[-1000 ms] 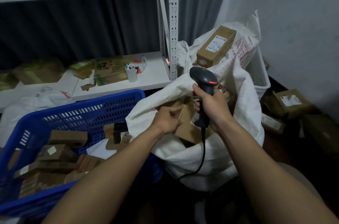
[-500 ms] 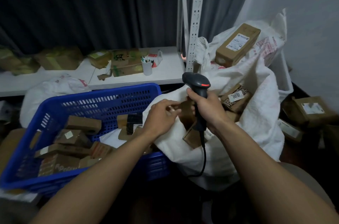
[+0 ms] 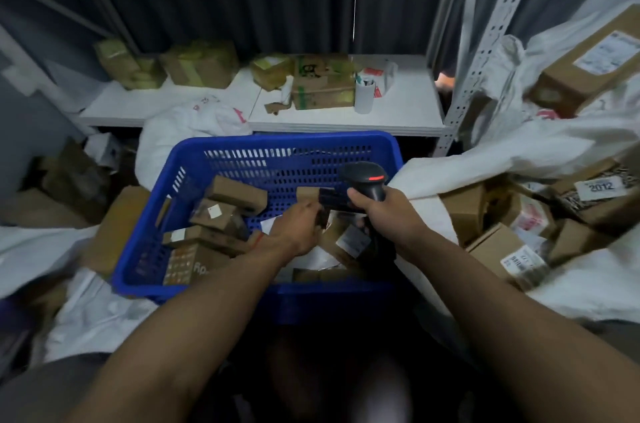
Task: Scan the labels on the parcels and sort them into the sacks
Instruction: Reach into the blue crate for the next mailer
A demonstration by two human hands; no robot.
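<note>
1. A blue basket sits in the middle of the view, holding a heap of small brown parcels.
2. The left hand reaches into the basket toward 12 o'clock, and its fingertips meet a dark parcel. Blur hides the fingers, so I cannot tell whether it grips the parcel or only touches it.
3. The right hand is clenched round the handle of a black scanner. The scanner's head points toward 11 o'clock, just above the dark parcel, and a red light shows on top.
4. An open white sack lies at 3 o'clock, touching the basket's right side. Brown boxes are piled in it, one with a label reading 2012.
5. A second white sack lies crumpled at 8 o'clock.
6. A white shelf at 12 o'clock carries more boxes and a white paper roll.
</note>
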